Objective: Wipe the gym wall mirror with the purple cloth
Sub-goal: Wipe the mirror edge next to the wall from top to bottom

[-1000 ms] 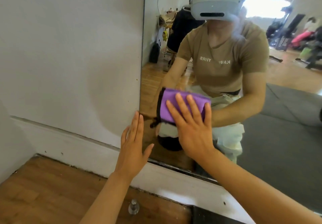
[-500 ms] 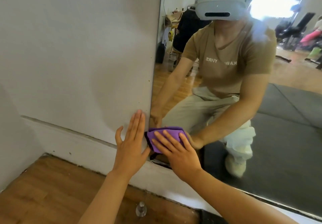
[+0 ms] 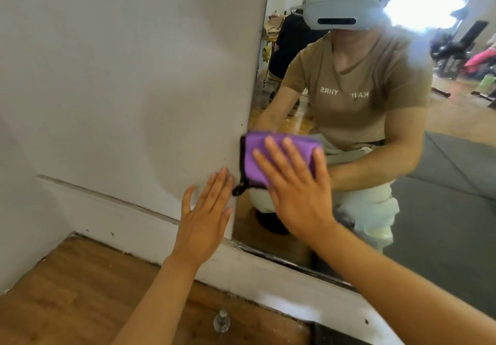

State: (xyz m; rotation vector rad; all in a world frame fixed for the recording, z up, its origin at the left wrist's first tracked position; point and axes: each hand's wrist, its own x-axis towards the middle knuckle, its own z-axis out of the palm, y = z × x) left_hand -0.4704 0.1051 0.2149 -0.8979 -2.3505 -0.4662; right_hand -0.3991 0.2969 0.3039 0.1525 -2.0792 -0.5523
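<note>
Across the frame from twelve o'clock down to four o'clock runs the gym wall mirror [image 3: 442, 210], its left edge meeting a white wall [image 3: 120, 76] that fills the nine-to-twelve o'clock side. Below both, a white baseboard [image 3: 268, 277] slants toward five o'clock above a wooden floor [image 3: 67, 304] at seven o'clock. Near centre, the right hand [image 3: 298, 189] lies flat, fingers straight and spread, pressing the purple cloth [image 3: 279, 157] against the glass just inside the mirror's left edge. The cloth's black trim hangs down at its left side. At six o'clock of centre, the left hand [image 3: 206, 216] rests open on the wall, fingers straight, just beside the mirror's edge. A small metal doorstop [image 3: 221, 323] stands on the floor at six o'clock.
</note>
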